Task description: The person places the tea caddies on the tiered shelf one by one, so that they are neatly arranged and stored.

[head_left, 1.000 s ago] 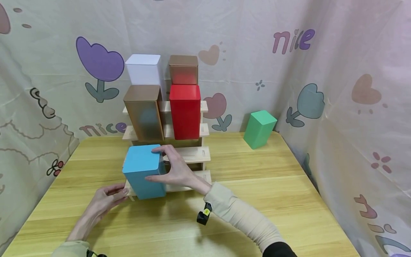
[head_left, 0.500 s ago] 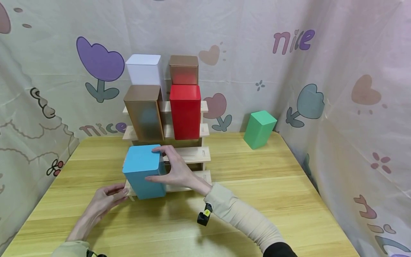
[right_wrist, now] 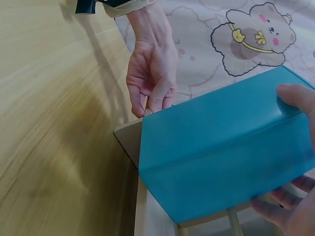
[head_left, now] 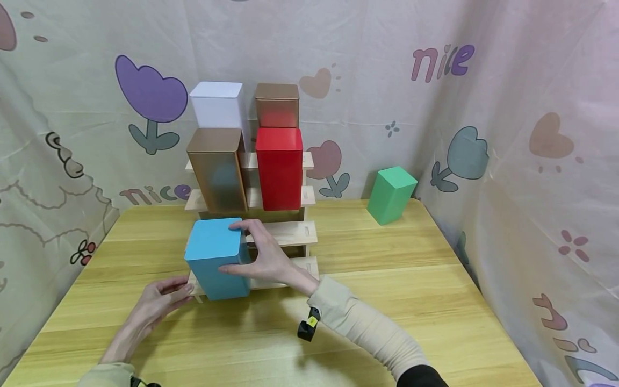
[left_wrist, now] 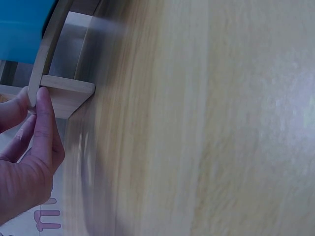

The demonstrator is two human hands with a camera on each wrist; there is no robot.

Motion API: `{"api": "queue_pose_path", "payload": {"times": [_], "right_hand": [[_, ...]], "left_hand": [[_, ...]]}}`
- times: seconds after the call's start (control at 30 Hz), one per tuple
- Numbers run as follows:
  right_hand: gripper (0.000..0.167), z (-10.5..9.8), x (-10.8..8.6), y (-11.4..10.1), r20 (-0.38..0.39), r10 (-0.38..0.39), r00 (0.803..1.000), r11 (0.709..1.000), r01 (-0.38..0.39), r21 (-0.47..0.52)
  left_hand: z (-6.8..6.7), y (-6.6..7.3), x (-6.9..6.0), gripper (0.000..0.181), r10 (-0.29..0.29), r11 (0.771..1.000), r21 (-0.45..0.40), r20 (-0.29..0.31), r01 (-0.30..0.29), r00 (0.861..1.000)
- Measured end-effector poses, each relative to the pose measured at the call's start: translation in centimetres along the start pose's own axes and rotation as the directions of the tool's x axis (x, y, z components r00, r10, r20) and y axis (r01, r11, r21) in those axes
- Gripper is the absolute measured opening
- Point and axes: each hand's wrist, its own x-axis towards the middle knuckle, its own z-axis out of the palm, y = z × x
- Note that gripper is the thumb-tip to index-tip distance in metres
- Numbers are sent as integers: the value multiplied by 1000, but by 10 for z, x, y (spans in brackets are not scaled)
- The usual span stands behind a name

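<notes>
A blue box (head_left: 217,263) stands on the lowest step, at the left, of a stepped wooden shelf (head_left: 290,232). My right hand (head_left: 266,258) holds it from the right side, thumb on the front and a finger at the top edge; in the right wrist view the other fingers lie along a neighbouring side of the box. With thumb and fingers, my left hand (head_left: 162,303) pinches the left end of the lowest shelf board, plain in the left wrist view, where the board (left_wrist: 47,51) runs up between them.
Higher on the shelf stand a brown box (head_left: 217,172), a red box (head_left: 279,169), a white box (head_left: 217,105) and a second brown box (head_left: 277,105). A green box (head_left: 391,194) sits on the wooden table (head_left: 387,301) at the back right. Printed cloth (head_left: 358,43) hangs behind.
</notes>
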Motion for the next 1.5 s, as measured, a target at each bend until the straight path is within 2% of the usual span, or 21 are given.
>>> {"api": "queue_pose_path", "payload": {"times": [0.27, 1.1, 1.3, 1.5], "right_hand": [[75, 0, 0, -1, 1, 11, 1000, 1000, -11, -12], [77, 2, -1, 0, 3, 12, 1000, 1000, -12, 20], [80, -3, -6, -1, 20, 48, 999, 997, -49, 54], [78, -18, -16, 8, -55, 9, 998, 994, -3, 108]], "left_hand": [[0, 1, 1, 67, -20, 1000, -9, -3, 20, 1000], [-1, 1, 0, 67, -24, 1000, -12, -3, 24, 1000], [-1, 0, 0, 65, -10, 1000, -8, -9, 10, 1000], [-1, 0, 0, 67, -6, 1000, -19, 5, 6, 1000]]}}
